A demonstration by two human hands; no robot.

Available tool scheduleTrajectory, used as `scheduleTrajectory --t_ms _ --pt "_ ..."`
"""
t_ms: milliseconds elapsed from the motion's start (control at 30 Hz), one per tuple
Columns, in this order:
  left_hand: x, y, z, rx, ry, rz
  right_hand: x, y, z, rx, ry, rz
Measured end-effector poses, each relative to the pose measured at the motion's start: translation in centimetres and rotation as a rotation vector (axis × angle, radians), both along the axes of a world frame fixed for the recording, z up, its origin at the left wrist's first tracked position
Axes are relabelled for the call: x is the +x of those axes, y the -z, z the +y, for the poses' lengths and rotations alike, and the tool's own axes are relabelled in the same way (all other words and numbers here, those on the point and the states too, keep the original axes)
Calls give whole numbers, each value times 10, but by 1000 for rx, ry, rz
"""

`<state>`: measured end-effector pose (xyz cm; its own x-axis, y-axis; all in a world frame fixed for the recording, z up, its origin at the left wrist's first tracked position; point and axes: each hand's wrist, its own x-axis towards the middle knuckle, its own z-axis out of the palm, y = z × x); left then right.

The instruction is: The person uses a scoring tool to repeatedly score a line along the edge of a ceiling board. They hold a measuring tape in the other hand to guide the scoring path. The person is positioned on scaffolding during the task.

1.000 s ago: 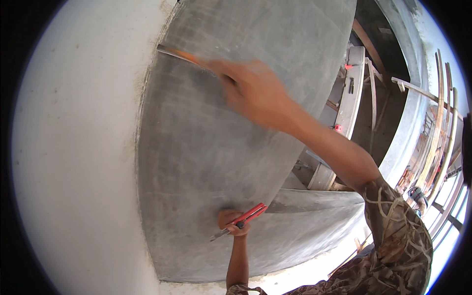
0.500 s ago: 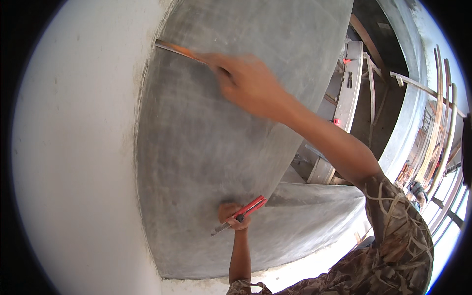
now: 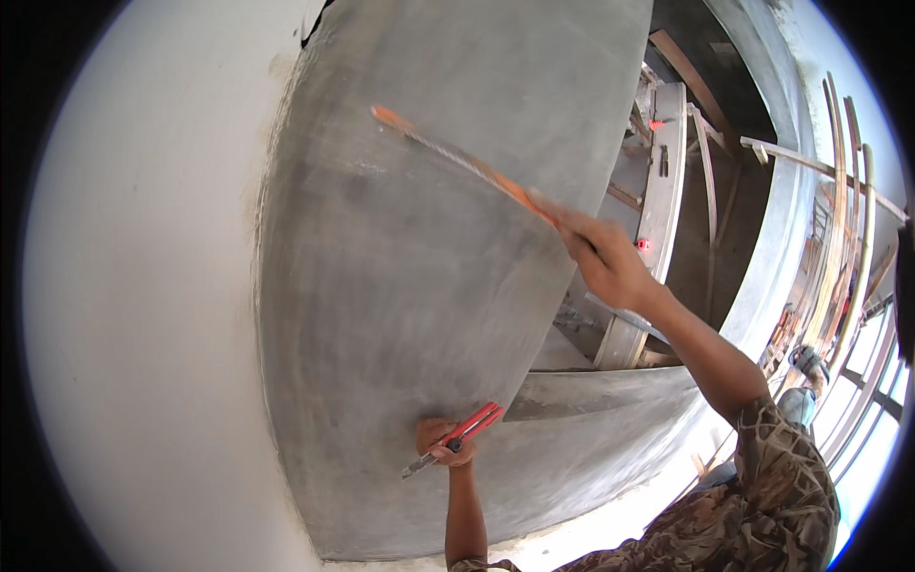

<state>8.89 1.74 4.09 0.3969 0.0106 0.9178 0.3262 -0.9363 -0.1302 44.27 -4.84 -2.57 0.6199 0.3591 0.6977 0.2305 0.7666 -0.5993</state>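
Smooth grey surface (image 3: 400,276) fills the middle, bordered by a white wall (image 3: 143,286) on the left, and over it goes the action! Right hand (image 3: 607,257), fingers wrapped round the near end of a long thin tool with orange ends (image 3: 467,163), points it up and left across the grey; whether it touches, I can't tell. Lower down, the left hand (image 3: 437,438) is curled about a red-handled cutter (image 3: 474,426), tilted, handle up to the right. Off to the right, a pale plank (image 3: 662,195) spans a dark opening, bamboo-like poles (image 3: 841,238) beyond.
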Motion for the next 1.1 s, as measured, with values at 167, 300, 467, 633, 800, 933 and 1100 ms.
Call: scheduleTrajectory --t_ms 167,300,467,633,800,933,1100 --pt "-5 2 -3 -22 -14 1 41 -73 -9 -77 -185 59" --pt "-8 2 1 30 -47 -10 47 -81 21 185 -46 46" --pt "-4 -10 -11 -26 -157 132 57 -84 9 125 -322 59" --pt "52 -80 -19 89 -189 354 68 -83 9 95 -429 112" --pt "94 -116 -2 198 -223 377 72 -74 11 60 -562 110" --pt "99 -118 -1 148 -228 372 75 -69 15 69 -685 146" --pt "105 -118 -5 182 -272 360 78 -68 9 33 -773 148"
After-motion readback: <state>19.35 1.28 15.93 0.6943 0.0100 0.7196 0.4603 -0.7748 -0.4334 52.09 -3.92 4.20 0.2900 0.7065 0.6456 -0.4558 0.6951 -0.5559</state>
